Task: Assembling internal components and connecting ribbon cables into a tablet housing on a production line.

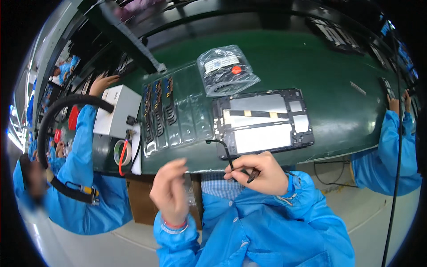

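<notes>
My right hand [263, 171] pinches a thin black flex cable [226, 150] between thumb and fingers. Its strip rises to a bent end at the upper left, over the front edge of the table. A short dark piece [253, 175] also sticks out of this hand; whether it belongs to the cable I cannot tell. Slightly blurred, my left hand [171, 189] hovers to the left with loosely curved fingers and nothing in it. Just beyond the right hand lies an opened tablet-like device [262, 135], with silver plates in a black frame and a dark strip across it.
A clear plastic tray [189, 118] holds rows of small flex cables [156, 109]. Behind the device is a clear bag [227, 71] of dark parts. At left stand a white box [118, 109], a tape roll [121, 151] and a black hose [46, 120]. Blue-sleeved co-workers sit either side.
</notes>
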`<action>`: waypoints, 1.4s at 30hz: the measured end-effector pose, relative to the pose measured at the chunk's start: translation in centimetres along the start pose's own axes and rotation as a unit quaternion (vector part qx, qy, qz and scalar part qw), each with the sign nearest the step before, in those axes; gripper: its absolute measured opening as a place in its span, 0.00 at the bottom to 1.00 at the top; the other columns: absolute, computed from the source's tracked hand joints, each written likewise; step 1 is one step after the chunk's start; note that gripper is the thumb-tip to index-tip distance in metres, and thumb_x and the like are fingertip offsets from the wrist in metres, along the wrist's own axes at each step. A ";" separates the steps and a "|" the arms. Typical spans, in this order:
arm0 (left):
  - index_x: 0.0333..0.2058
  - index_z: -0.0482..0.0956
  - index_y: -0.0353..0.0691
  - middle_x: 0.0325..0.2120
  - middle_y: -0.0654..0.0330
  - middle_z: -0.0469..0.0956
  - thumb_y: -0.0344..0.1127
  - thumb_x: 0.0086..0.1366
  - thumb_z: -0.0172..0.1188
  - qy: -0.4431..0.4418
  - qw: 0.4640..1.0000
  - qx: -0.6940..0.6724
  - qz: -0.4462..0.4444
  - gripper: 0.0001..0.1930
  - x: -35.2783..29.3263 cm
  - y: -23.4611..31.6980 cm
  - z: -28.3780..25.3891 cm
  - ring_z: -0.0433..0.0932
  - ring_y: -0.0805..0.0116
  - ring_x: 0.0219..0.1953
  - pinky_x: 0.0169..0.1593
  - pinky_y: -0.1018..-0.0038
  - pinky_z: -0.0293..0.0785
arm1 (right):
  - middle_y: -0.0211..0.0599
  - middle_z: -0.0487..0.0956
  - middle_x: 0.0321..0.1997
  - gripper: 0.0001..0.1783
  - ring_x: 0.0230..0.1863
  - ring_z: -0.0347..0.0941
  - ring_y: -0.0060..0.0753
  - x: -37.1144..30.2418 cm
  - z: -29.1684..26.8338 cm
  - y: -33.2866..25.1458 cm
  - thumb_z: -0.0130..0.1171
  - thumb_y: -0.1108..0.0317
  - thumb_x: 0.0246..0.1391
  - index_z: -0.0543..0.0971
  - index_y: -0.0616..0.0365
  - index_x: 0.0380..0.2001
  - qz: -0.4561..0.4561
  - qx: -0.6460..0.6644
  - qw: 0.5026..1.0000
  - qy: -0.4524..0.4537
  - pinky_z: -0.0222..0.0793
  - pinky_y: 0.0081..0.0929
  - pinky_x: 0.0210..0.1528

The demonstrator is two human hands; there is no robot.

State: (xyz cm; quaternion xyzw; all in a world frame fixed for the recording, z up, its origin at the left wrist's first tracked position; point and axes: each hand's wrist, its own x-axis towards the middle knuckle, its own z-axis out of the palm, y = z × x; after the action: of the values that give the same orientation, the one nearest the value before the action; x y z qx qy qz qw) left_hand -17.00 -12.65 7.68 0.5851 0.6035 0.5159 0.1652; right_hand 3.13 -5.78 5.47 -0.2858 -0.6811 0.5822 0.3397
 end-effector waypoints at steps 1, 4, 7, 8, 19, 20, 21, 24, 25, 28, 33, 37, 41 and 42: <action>0.37 0.75 0.32 0.36 0.50 0.76 0.16 0.53 0.44 0.005 0.998 0.001 0.057 0.15 1.2 0.3 1.7 0.77 0.65 0.35 0.36 0.76 0.73 | 0.42 0.80 0.32 0.09 0.38 0.78 0.32 -0.1 0.1 0.6 0.56 0.80 0.44 0.76 0.66 0.33 -0.002 0.013 1.000 0.011 0.74 0.23 0.40; 0.39 0.76 0.33 0.34 0.53 0.78 0.18 0.51 0.56 0.010 0.998 -0.029 0.051 0.14 2.5 1.8 3.6 0.78 0.67 0.32 0.31 0.77 0.75 | 0.43 0.80 0.31 0.10 0.38 0.78 0.32 -0.2 0.3 -0.2 0.56 0.80 0.44 0.76 0.66 0.34 0.008 0.002 1.000 -0.003 0.74 0.23 0.39; 0.35 0.78 0.32 0.29 0.54 0.79 0.21 0.48 0.64 0.019 0.994 0.013 0.105 0.12 2.8 1.7 4.0 0.79 0.66 0.29 0.29 0.77 0.76 | 0.43 0.80 0.31 0.10 0.40 0.77 0.32 -0.8 0.2 -0.2 0.57 0.79 0.44 0.76 0.67 0.34 0.036 0.025 0.999 -0.015 0.74 0.23 0.41; 0.33 0.78 0.32 0.29 0.54 0.79 0.21 0.48 0.63 0.026 0.992 0.016 0.124 0.11 2.8 1.9 4.2 0.79 0.66 0.29 0.29 0.78 0.75 | 0.42 0.80 0.31 0.10 0.35 0.78 0.29 -1.0 0.0 0.0 0.57 0.78 0.44 0.76 0.66 0.34 0.014 0.023 1.000 -0.014 0.73 0.22 0.36; 0.30 0.72 0.31 0.28 0.51 0.78 0.18 0.49 0.62 -0.009 0.968 -0.250 -0.006 0.10 1.0 2.3 4.3 0.79 0.68 0.32 0.33 0.77 0.76 | 0.32 0.77 0.27 0.09 0.18 0.60 0.14 0.3 0.3 -1.4 0.62 0.76 0.42 0.80 0.59 0.32 -0.130 -0.008 0.981 0.143 0.52 0.14 0.17; 0.29 0.72 0.31 0.28 0.51 0.78 0.18 0.48 0.63 0.004 0.973 -0.230 0.032 0.10 1.0 2.0 4.5 0.79 0.67 0.32 0.33 0.78 0.76 | 0.32 0.77 0.27 0.09 0.18 0.60 0.14 0.4 0.4 -1.5 0.62 0.76 0.42 0.80 0.59 0.32 -0.129 -0.006 0.981 0.142 0.52 0.14 0.17; 0.28 0.72 0.32 0.29 0.51 0.78 0.18 0.48 0.63 0.017 0.975 -0.208 0.069 0.10 1.0 1.8 4.5 0.79 0.67 0.32 0.34 0.78 0.75 | 0.32 0.77 0.26 0.09 0.18 0.60 0.14 0.4 0.7 -2.0 0.61 0.77 0.42 0.80 0.59 0.31 -0.118 -0.008 0.983 0.142 0.52 0.14 0.17; 0.27 0.74 0.32 0.29 0.51 0.79 0.19 0.47 0.64 0.076 0.981 -0.160 0.078 0.09 0.8 1.2 5.2 0.79 0.65 0.33 0.35 0.76 0.75 | 0.33 0.77 0.26 0.08 0.17 0.60 0.14 1.0 2.1 -1.9 0.60 0.78 0.42 0.80 0.59 0.30 -0.114 -0.018 0.979 0.168 0.52 0.14 0.17; 0.27 0.74 0.32 0.29 0.51 0.79 0.19 0.47 0.64 0.076 0.981 -0.160 0.077 0.09 0.9 1.0 5.4 0.79 0.65 0.33 0.35 0.76 0.75 | 0.33 0.77 0.26 0.08 0.17 0.60 0.15 1.2 2.5 -1.9 0.60 0.79 0.42 0.80 0.60 0.30 -0.123 -0.027 0.972 0.196 0.53 0.14 0.17; 0.27 0.76 0.33 0.30 0.51 0.79 0.20 0.46 0.65 0.120 0.984 -0.060 0.114 0.08 1.1 0.6 5.9 0.79 0.63 0.33 0.35 0.75 0.75 | 0.32 0.77 0.27 0.09 0.19 0.62 0.14 1.4 3.2 -0.9 0.58 0.80 0.42 0.79 0.61 0.31 -0.111 -0.003 0.971 0.213 0.54 0.13 0.19; 0.29 0.78 0.34 0.30 0.52 0.79 0.21 0.46 0.64 0.140 0.980 -0.007 0.143 0.09 0.8 0.3 5.9 0.79 0.61 0.33 0.36 0.74 0.75 | 0.32 0.76 0.29 0.10 0.21 0.63 0.14 1.4 3.8 -0.8 0.58 0.82 0.43 0.79 0.61 0.32 -0.137 -0.023 0.961 0.239 0.54 0.12 0.20; 0.32 0.76 0.30 0.34 0.49 0.77 0.18 0.51 0.59 0.118 0.980 0.009 0.161 0.08 0.7 0.2 5.5 0.76 0.64 0.37 0.39 0.75 0.73 | 0.36 0.77 0.26 0.11 0.25 0.73 0.31 1.6 4.1 -0.4 0.62 0.78 0.37 0.79 0.58 0.29 -0.193 -0.120 0.935 0.271 0.64 0.22 0.24; 0.32 0.76 0.30 0.34 0.49 0.77 0.15 0.50 0.56 0.123 0.981 0.004 0.149 0.09 0.6 0.2 5.4 0.77 0.63 0.37 0.41 0.74 0.74 | 0.33 0.77 0.25 0.13 0.26 0.74 0.33 1.7 4.6 0.2 0.64 0.76 0.33 0.80 0.55 0.28 -0.228 -0.174 0.913 0.290 0.64 0.25 0.27; 0.32 0.76 0.30 0.34 0.49 0.77 0.14 0.50 0.55 0.124 0.981 0.002 0.148 0.10 0.6 0.2 5.4 0.77 0.63 0.38 0.41 0.74 0.74 | 0.33 0.77 0.25 0.13 0.26 0.74 0.33 1.8 4.7 0.2 0.64 0.76 0.33 0.80 0.55 0.28 -0.228 -0.173 0.914 0.289 0.64 0.25 0.27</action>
State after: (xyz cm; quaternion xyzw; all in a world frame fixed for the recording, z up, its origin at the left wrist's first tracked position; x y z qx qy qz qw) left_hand -12.76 -9.83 5.89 0.5998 0.5275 0.6016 0.0100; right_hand -1.72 -7.15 5.04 -0.3331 -0.6902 0.2540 0.5900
